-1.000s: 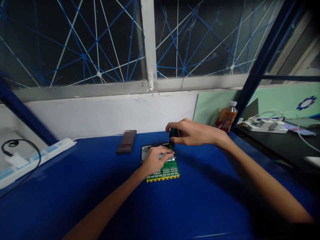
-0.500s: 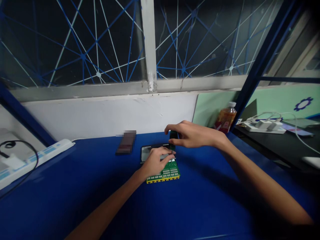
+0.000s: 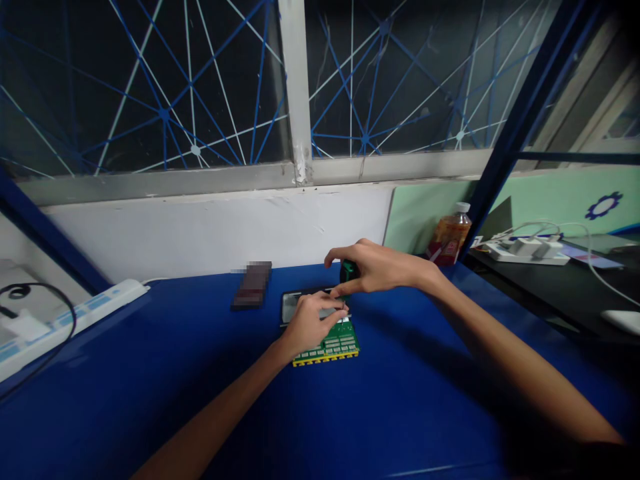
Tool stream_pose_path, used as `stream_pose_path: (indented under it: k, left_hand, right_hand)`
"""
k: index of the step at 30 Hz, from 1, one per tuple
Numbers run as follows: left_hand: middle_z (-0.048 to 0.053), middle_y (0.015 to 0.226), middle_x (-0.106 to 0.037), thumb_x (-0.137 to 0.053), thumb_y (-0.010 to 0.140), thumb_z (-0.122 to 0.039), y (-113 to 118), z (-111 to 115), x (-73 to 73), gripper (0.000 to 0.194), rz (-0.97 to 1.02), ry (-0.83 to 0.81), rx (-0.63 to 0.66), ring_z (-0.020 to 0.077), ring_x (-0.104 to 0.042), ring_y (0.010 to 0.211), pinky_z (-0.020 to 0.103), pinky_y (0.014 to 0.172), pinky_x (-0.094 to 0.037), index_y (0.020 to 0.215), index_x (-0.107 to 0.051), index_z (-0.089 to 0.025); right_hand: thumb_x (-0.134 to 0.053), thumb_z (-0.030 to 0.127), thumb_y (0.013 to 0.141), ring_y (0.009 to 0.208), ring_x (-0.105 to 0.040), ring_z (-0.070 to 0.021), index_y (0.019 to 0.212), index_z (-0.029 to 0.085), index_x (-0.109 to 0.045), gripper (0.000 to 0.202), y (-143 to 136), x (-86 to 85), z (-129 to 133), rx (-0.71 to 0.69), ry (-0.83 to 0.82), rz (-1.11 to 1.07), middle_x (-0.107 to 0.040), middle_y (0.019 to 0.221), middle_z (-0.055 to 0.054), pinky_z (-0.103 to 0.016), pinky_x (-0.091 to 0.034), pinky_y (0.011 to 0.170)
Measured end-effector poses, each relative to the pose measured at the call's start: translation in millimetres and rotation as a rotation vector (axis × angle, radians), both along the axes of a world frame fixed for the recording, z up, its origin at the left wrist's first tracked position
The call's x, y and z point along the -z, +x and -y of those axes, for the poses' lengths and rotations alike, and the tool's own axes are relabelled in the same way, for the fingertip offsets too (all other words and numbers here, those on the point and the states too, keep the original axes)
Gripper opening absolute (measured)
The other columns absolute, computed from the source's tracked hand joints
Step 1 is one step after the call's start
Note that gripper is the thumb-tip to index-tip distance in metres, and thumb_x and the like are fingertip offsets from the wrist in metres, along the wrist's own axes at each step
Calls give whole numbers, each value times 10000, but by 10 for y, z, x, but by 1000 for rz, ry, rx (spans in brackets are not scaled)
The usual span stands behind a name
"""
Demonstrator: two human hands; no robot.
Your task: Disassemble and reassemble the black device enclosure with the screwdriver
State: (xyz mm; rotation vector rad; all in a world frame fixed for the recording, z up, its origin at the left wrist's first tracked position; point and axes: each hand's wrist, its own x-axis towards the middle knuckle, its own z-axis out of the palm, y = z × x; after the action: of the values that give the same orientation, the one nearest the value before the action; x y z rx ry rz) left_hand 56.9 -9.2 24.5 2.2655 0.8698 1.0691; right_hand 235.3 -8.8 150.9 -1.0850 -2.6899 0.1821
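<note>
A green circuit board [image 3: 341, 343] with a yellow toothed front edge lies on the blue table, with a dark-framed grey panel [image 3: 290, 308] at its back. My left hand [image 3: 313, 320] rests over the board, thumb and fingers closed near the thin shaft of a screwdriver; what they pinch is too small to make out. Above the board's back right corner, my right hand [image 3: 370, 268] is around the dark green screwdriver handle [image 3: 349, 271], index finger raised and curled. The screwdriver stands upright, its tip down at the board beside my left fingertips.
A dark pixelated flat object [image 3: 253, 287] lies left of the panel. At the far left is a white power strip [image 3: 100, 310] with a black cable. A drink bottle [image 3: 451, 233] stands back right, near another power strip [image 3: 525, 252] on a black table.
My right hand has shifted slightly left, and its fingers have changed position around the handle, the thumb reaching further left. My left hand has stayed nearly in place.
</note>
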Motion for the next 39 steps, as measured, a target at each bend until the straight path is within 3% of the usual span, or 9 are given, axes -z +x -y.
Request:
stream_pose_path:
  k: [4, 9, 13, 18, 23, 30, 36, 39]
  left_hand:
    - [38, 849, -732, -641, 810, -232, -1, 3, 7, 104, 32, -12, 16, 199, -669, 835, 312, 803, -515, 823, -731, -182]
    - [36, 966, -725, -558, 872, -222, 3, 8, 20, 175, 1, -15, 102, 189, -653, 934, 322, 886, -483, 913, -725, -195]
    - [21, 852, -729, -574, 867, -248, -7, -5, 25, 173, -43, 8, 41, 188, -660, 847, 301, 802, -495, 826, -736, -201]
    - [19, 844, -730, -608, 848, -262, -10, -12, 39, 150, -31, 12, -5, 190, -668, 811, 292, 773, -495, 803, -735, -197]
    - [33, 976, -723, -539, 880, -220, -12, -9, 31, 187, -23, 10, 82, 185, -657, 916, 314, 874, -478, 860, -723, -190]
    - [28, 826, -729, -571, 865, -266, -19, -11, 0, 182, -38, 3, 50, 186, -662, 799, 311, 783, -498, 805, -727, -193]
    - [40, 970, -726, -565, 866, -255, -17, -3, -22, 178, -24, -20, 102, 193, -648, 928, 347, 890, -483, 934, -725, -216]
    - [32, 934, -732, -572, 863, -241, -21, -7, -26, 165, -23, -33, 102, 187, -655, 903, 337, 878, -489, 892, -732, -214]
  right_hand:
    - [-519, 579, 821, 591, -504, -147, 966, 160, -651, 463, -3, 11, -30, -15, -52, -5, -611, 645, -35, -275, -314, 547]
    - [-605, 495, 787, 636, -524, -158, 1075, 168, -606, 436, 25, -1, -46, -32, -10, -21, -636, 710, -37, -272, -325, 566]
    - [-638, 436, 764, 611, -530, -140, 1106, 169, -584, 437, 30, -8, -32, -68, -63, -31, -644, 756, -34, -261, -319, 551]
    - [-601, 481, 794, 586, -525, -140, 1058, 162, -608, 414, 11, -19, -27, -61, -85, -36, -613, 642, -9, -265, -324, 570]
    - [-605, 314, 796, 622, -540, -146, 1154, 173, -552, 389, 34, -39, -6, -63, -60, -1, -647, 753, -27, -268, -327, 578]
    - [-575, 543, 796, 629, -529, -177, 1126, 158, -577, 506, 18, 5, -28, -18, 6, 16, -597, 640, -24, -286, -325, 580]
    - [-624, 434, 776, 667, -521, -178, 1149, 173, -565, 459, 28, -22, -2, -19, 13, 38, -609, 704, -34, -277, -316, 576]
    - [-625, 413, 777, 656, -522, -169, 1165, 175, -555, 460, 32, -32, 17, -41, 5, 37, -617, 725, -35, -271, -314, 569]
